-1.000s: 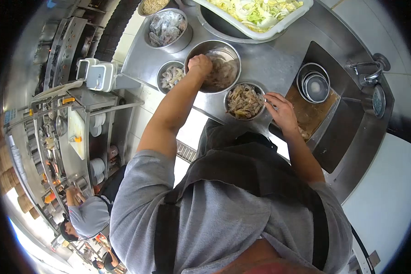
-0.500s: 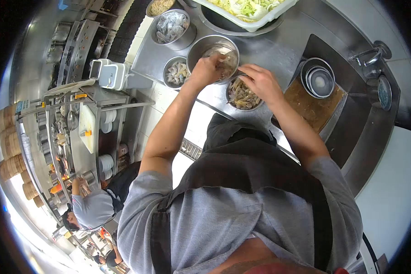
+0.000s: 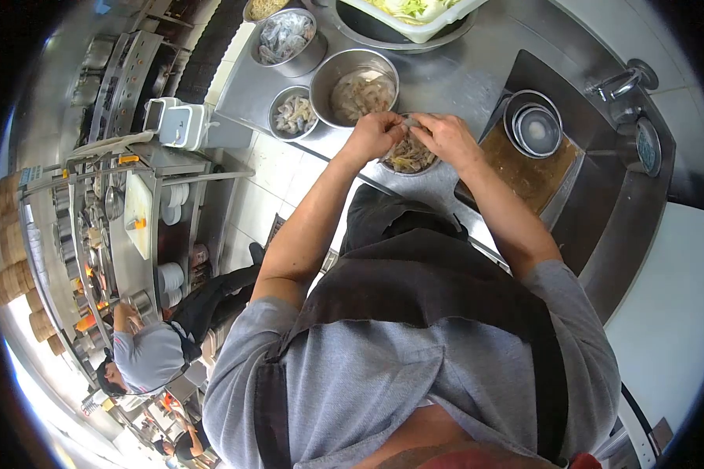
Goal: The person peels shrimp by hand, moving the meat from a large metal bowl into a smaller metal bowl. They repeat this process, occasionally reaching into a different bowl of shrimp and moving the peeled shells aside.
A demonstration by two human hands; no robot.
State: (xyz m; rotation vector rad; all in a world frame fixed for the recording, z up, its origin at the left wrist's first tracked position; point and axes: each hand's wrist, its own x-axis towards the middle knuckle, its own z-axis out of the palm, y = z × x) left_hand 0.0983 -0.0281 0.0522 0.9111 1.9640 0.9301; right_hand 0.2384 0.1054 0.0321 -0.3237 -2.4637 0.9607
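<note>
My left hand (image 3: 378, 136) and my right hand (image 3: 444, 139) meet over a bowl of shrimp shells (image 3: 411, 159), fingers closed around a small greyish shrimp (image 3: 407, 125). Just beyond, a large metal pot (image 3: 317, 92) holds whole shrimp in liquid. To its left sits a smaller metal bowl (image 3: 274, 125) of peeled shrimp. Behind that one, a metal pot (image 3: 303, 61) contains something wrapped in clear plastic.
A white tray of shredded cabbage (image 3: 422, 33) rests on a wide basin at the back. Nested bowls (image 3: 537, 133) sit on a brown board (image 3: 516, 178) in the sink, by a faucet (image 3: 626, 81). Co-workers (image 3: 152, 356) stand at the lower left near a shelf rack.
My left hand has come out of the large pot and moved right, meeting my right hand above the shell bowl. The view has shifted slightly.
</note>
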